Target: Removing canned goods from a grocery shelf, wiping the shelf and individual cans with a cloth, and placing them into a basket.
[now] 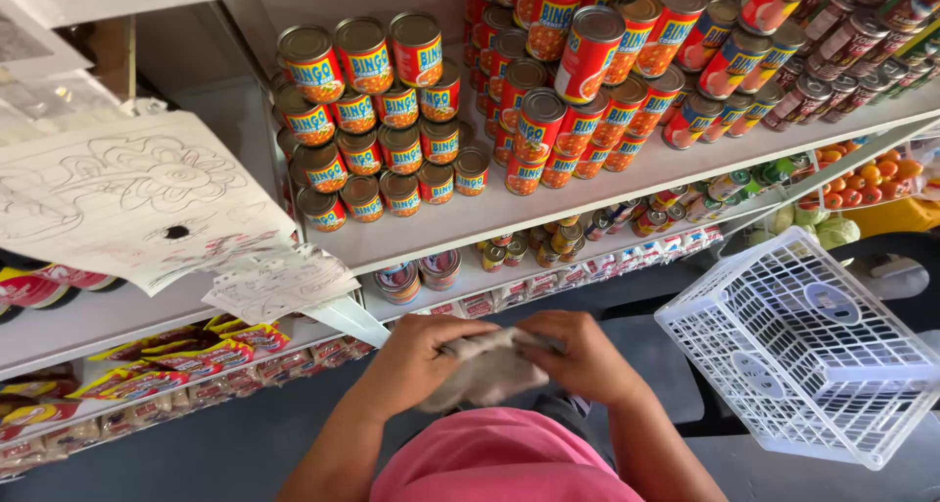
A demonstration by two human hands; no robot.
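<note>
Your left hand (pixel 416 350) and right hand (pixel 585 355) meet in front of your chest, each grip closed on a crumpled grey-beige cloth (pixel 487 370) stretched between them. Beside your right forearm hangs a white plastic lattice basket (pixel 798 340); red-labelled cylindrical metal cans (pixel 392 130) stack on the white shelf (pixel 548 208) above.

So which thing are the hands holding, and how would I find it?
Start at the white shelf stacked with red cans, then look straight down to the bottom. There the left hand and right hand hold a crumpled greyish cloth, soft and plain, unlike the shiny cans.
</note>
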